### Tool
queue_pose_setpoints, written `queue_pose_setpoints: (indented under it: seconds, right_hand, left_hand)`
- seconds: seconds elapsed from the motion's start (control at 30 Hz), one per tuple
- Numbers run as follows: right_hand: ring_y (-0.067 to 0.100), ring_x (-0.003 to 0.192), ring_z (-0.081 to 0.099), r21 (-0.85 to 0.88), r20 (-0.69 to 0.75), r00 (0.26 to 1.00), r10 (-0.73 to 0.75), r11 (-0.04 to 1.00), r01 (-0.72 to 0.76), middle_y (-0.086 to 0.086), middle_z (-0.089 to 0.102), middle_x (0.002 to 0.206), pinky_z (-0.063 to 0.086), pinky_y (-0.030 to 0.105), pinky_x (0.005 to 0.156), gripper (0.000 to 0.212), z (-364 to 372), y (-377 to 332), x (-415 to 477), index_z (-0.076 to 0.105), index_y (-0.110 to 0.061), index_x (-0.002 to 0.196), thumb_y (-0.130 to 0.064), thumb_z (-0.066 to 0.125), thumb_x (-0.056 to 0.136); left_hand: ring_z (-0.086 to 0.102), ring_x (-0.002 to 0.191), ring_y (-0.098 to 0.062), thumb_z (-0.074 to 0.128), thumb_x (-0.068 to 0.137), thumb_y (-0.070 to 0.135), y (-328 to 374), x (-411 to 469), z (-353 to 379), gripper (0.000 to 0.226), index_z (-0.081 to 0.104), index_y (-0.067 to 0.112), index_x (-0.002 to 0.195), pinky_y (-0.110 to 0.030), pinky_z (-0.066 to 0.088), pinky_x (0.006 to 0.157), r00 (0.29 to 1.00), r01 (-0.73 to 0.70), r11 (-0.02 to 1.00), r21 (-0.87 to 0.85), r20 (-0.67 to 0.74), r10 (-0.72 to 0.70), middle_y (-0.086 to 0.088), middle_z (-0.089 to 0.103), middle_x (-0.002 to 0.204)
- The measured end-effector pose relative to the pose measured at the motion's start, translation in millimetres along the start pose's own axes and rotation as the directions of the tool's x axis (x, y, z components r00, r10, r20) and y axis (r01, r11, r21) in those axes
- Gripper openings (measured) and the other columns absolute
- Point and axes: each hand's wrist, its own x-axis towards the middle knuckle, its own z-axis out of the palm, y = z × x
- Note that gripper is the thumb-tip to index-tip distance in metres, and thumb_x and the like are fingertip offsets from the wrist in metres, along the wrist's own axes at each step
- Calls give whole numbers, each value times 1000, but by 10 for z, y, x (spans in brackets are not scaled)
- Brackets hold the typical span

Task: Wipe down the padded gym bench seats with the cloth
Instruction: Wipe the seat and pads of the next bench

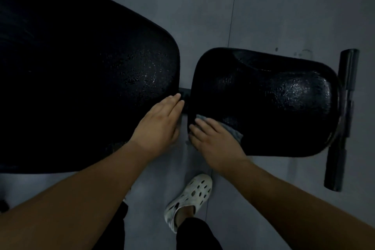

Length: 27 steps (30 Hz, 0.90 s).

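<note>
On the near left corner of the small seat pad [263, 103], the right hand [215, 142] lies flat on a grey cloth [233, 130].

From the head view, the right hand's fingers are spread and press the cloth to the pad's surface rather than gripping it; cloth edges show beyond the fingertips and beside the knuckles. The left hand [160, 122] rests open, fingers together, on the near right corner of the large back pad [81, 79], holding nothing. A dark frame bar [185, 91] bridges the gap between the pads. A roller bar [343, 119] stands at the far right. A white perforated clog [190, 199] stands on the grey floor [203, 6].
</note>
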Motion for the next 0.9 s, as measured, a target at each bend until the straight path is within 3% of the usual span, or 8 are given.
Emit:
queue_pose_setpoints:
  seconds: [0.07, 0.13, 0.2, 0.27, 0.37, 0.53, 0.7, 0.9]
  right_hand:
    - [31, 139, 44, 48, -98, 994, -46, 998, 51, 9, 55, 144, 24, 43, 120, 40, 21, 41, -159, 60, -16, 135, -26, 53, 96]
    - [29, 99, 66, 74, -192, 981, -37, 996, 52, 6, 68, 103, 50, 40, 88, 23, -69, 148, -229, 69, -18, 107, -22, 68, 85]
    - [25, 69, 62, 148, -252, 962, 108, 986, -72, 4, 61, 81, 42, 33, 54, 17, -305, 260, -247, 66, -20, 93, -22, 76, 80]
    - [26, 64, 59, 261, -295, 896, 333, 930, -260, 5, 58, 80, 32, 30, 44, 21, -578, 345, -277, 64, -20, 96, -23, 78, 80]
    - [32, 75, 58, 424, -341, 753, 562, 807, -411, 11, 57, 93, 41, 35, 51, 28, -883, 452, -413, 63, -15, 115, -18, 68, 88]
    - [34, 95, 55, 518, -367, 639, 677, 719, -464, 15, 53, 114, 47, 44, 73, 58, -1342, 424, -836, 51, -11, 137, -13, 65, 80]
    - [37, 107, 49, 679, -371, 497, 784, 594, -431, 19, 50, 124, 44, 55, 98, 71, -1615, 312, -1412, 45, -7, 142, -22, 48, 73]
    - [38, 109, 46, 749, -410, 329, 851, 520, -410, 21, 52, 123, 43, 62, 99, 74, -2058, 223, -2220, 48, -3, 140, -26, 37, 71]
  left_hand:
    - [33, 145, -29, 61, 86, 16, 72, -70, -54, 68, 39, 4, 149, -39, 26, 120, 1000, 4, 1000, 8, 5, -4, -14, 33, 158]
    - [34, 144, -29, 54, 86, 21, 161, -118, -120, 67, 40, 4, 149, -39, 26, 120, 1000, 3, 1000, 24, 8, -3, -13, 34, 158]
    - [37, 143, -29, 39, 85, 29, 265, -145, -233, 67, 41, 5, 148, -43, 30, 118, 1000, -6, 998, 60, -13, 7, -13, 35, 157]
    - [37, 143, -28, 30, 86, 35, 376, -155, -395, 70, 40, 7, 149, -45, 31, 117, 999, -2, 995, 100, -45, 7, -11, 35, 158]
    - [34, 145, -29, 30, 88, 40, 560, -150, -710, 69, 38, 9, 150, -47, 29, 117, 993, 34, 990, 139, -121, -17, -10, 34, 159]
    - [24, 149, -29, 41, 89, 45, 983, -172, -1351, 71, 33, 16, 153, -54, 26, 118, 980, 66, 981, 184, -199, -29, -7, 26, 163]
    - [20, 151, -27, 41, 88, 49, 1517, -381, -1855, 75, 29, 17, 155, -55, 22, 119, 976, 70, 966, 250, -216, -15, -7, 20, 165]
    - [26, 149, -28, 40, 89, 49, 2260, -610, -2495, 73, 35, 14, 153, -53, 27, 117, 957, -65, 949, 307, -251, 147, -9, 26, 163]
